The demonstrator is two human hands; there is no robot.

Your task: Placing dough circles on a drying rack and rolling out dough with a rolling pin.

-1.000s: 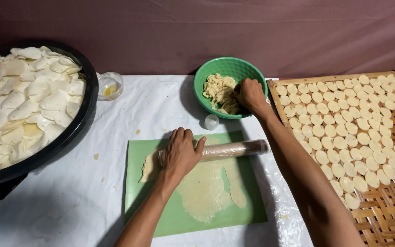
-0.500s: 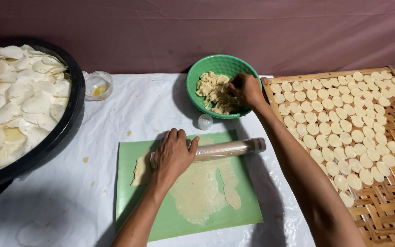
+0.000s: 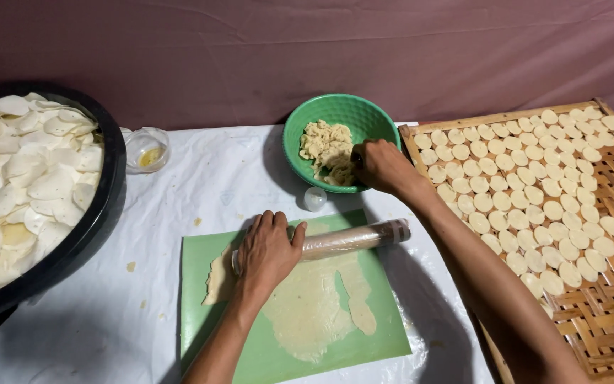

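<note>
The left hand [image 3: 268,250] is resting palm-down, fingers together, on the wrapped cylindrical rolling pin [image 3: 353,240] lying across thin rolled dough [image 3: 310,313] on a green mat [image 3: 385,334]. The right hand [image 3: 381,167] is pinching crumbly dough [image 3: 325,146] inside the green bowl [image 3: 353,110].

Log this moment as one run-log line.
left hand: resting on rolling pin | right hand: in green bowl, on dough | green mat: flattened dough

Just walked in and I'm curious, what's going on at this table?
A person's left hand rests on a rolling pin lying across flattened dough on a green mat. Their right hand reaches into a green bowl of dough scraps. A woven tray of small discs sits alongside.
</note>
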